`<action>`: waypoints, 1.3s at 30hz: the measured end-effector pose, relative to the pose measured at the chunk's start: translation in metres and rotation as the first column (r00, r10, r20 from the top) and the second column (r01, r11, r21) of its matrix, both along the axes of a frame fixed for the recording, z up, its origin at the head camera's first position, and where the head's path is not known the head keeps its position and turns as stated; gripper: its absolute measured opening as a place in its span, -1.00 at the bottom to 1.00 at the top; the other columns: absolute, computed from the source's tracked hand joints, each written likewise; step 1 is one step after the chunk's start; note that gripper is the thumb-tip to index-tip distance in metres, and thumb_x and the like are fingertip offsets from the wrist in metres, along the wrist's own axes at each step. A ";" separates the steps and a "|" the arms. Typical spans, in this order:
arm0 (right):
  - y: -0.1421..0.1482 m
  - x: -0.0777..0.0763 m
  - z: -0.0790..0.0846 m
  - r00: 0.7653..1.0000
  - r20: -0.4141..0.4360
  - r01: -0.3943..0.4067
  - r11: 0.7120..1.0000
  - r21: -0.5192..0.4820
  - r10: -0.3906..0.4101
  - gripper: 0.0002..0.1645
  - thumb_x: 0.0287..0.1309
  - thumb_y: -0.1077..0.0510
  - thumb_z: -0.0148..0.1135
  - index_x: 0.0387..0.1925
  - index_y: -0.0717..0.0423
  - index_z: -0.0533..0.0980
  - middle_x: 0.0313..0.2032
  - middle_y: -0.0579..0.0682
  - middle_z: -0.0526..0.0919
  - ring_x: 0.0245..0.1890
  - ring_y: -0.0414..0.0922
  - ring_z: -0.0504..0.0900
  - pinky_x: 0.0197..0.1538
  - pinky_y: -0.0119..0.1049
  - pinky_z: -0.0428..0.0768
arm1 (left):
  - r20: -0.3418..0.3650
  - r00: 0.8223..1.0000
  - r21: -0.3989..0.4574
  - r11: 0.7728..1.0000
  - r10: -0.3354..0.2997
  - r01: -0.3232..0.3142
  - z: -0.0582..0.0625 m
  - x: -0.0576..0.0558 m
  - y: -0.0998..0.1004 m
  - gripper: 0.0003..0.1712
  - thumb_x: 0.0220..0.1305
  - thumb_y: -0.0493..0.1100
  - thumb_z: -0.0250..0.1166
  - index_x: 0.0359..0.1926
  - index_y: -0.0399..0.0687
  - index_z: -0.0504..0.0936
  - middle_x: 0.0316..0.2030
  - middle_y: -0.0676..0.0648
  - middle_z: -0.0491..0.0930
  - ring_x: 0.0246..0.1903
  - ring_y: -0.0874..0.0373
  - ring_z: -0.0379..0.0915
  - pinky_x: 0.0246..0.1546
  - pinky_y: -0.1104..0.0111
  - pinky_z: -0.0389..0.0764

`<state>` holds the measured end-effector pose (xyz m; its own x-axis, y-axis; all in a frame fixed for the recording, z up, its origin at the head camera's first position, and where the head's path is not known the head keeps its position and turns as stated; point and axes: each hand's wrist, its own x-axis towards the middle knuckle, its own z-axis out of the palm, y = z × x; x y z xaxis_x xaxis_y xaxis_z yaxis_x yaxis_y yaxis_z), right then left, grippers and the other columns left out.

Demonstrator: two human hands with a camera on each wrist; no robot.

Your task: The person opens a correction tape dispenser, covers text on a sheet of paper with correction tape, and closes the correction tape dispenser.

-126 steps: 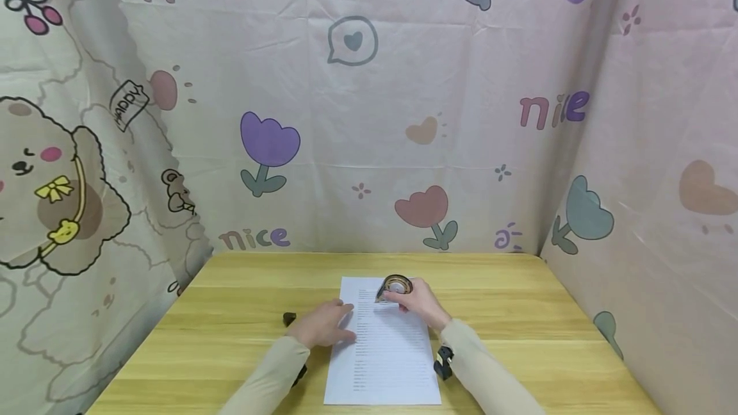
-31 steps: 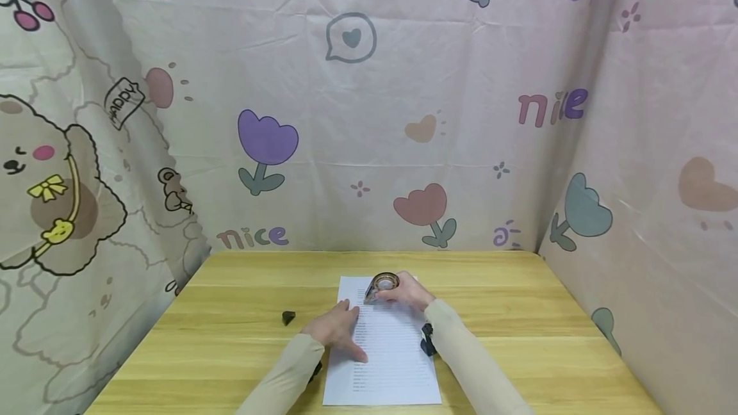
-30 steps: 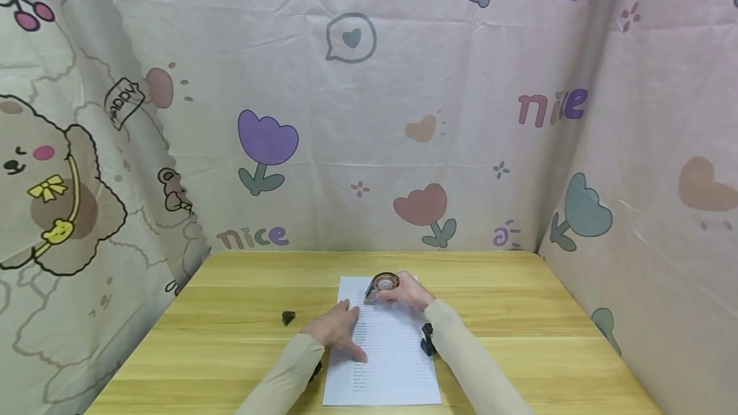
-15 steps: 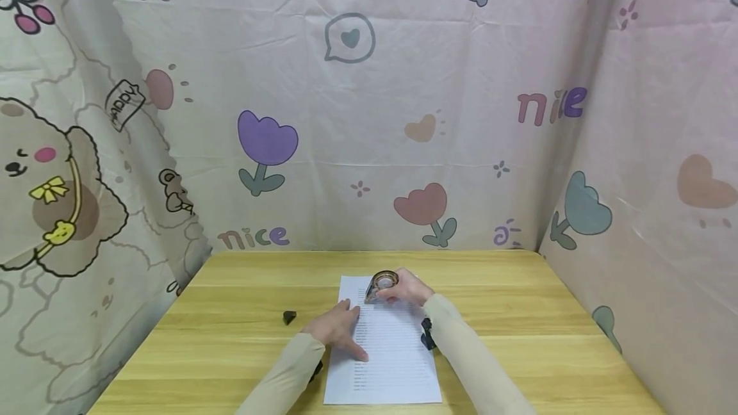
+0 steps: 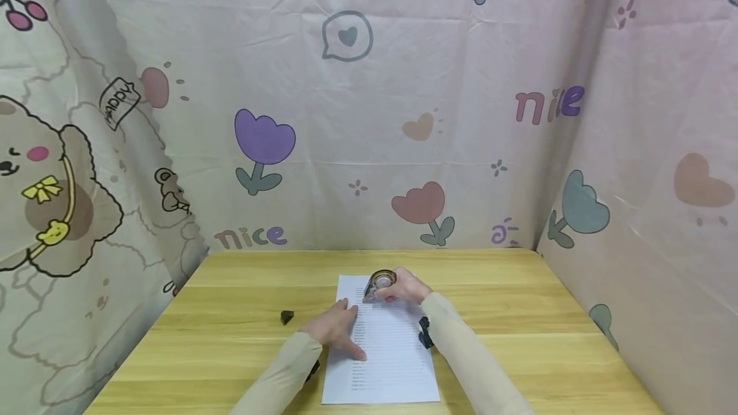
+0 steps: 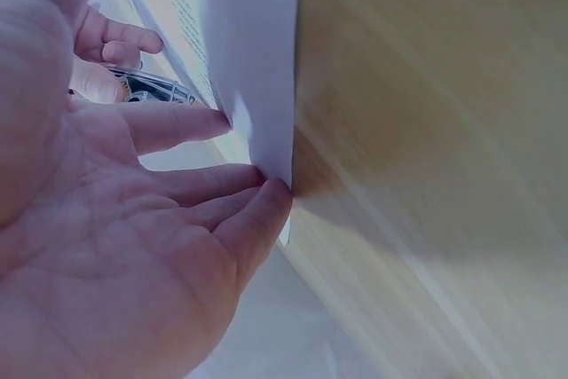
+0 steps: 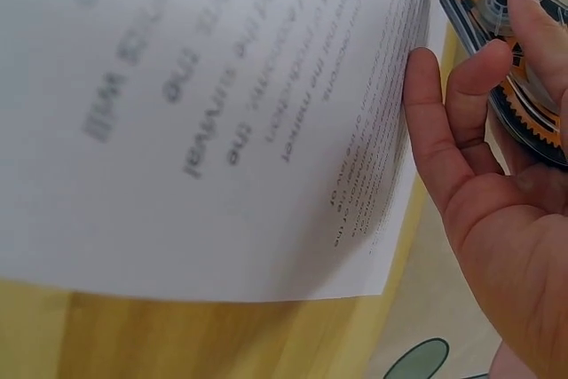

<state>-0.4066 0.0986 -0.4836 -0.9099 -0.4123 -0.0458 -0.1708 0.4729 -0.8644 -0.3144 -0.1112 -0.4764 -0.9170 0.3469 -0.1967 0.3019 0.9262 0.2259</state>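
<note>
Right hand grips a small translucent correction-tape dispenser with an orange toothed wheel inside, fingers curled round its body. The dispenser's tip sits on the far end of a white printed sheet of paper, near the sheet's top left corner. In the right wrist view the same dispenser shows pinched between thumb and fingers, right at the edge of the paper.

Left hand lies flat on the left half of the sheet, fingers straight and spread, holding nothing, just pressing the paper down. Left wrist view confirms: open palm, fingertips touching the paper's edge, wood tabletop beyond. Print on the sheet is too blurred to read.

The sheet lies lengthways, roughly centred on a light yellow wooden table, near edge close to the person. Both forearms are in beige sleeves.

Small black object rests on the table left of the paper, well apart from the left hand; cannot tell what it is. Behind and on both sides hangs a pale pink cartoon-print cloth backdrop with tulips, hearts and "nice" lettering.
</note>
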 end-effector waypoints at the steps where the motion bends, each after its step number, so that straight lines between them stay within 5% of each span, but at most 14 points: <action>1: 0.000 0.000 0.001 1.000 0.000 0.001 1.000 0.002 -0.001 -0.80 0.01 0.24 0.47 -0.27 0.19 0.68 -0.40 0.02 0.75 -0.45 -0.16 0.61 -0.35 -0.36 0.64 | 0.001 1.000 0.000 1.000 0.000 0.000 0.000 0.000 0.000 0.30 -0.29 0.38 0.55 0.40 -0.22 0.30 0.43 -0.38 0.16 0.41 -0.24 0.14 0.37 -0.12 0.31; 39: 0.007 -0.003 0.000 1.000 0.002 0.002 0.999 0.040 -0.002 -0.75 -0.02 0.18 0.51 -0.26 0.17 0.68 -0.43 -0.04 0.74 -0.51 -0.22 0.60 -0.37 -0.42 0.57 | 0.009 1.000 -0.007 1.000 0.007 -0.007 0.001 0.000 0.000 0.31 -0.29 0.41 0.54 0.41 -0.19 0.30 0.43 -0.35 0.16 0.42 -0.22 0.14 0.37 -0.10 0.30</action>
<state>-0.4092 0.1058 -0.4840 -0.9104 -0.4086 -0.0642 -0.1683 0.5077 -0.8450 -0.3145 -0.1112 -0.4755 -0.9178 0.3386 -0.2076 0.2929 0.9300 0.2219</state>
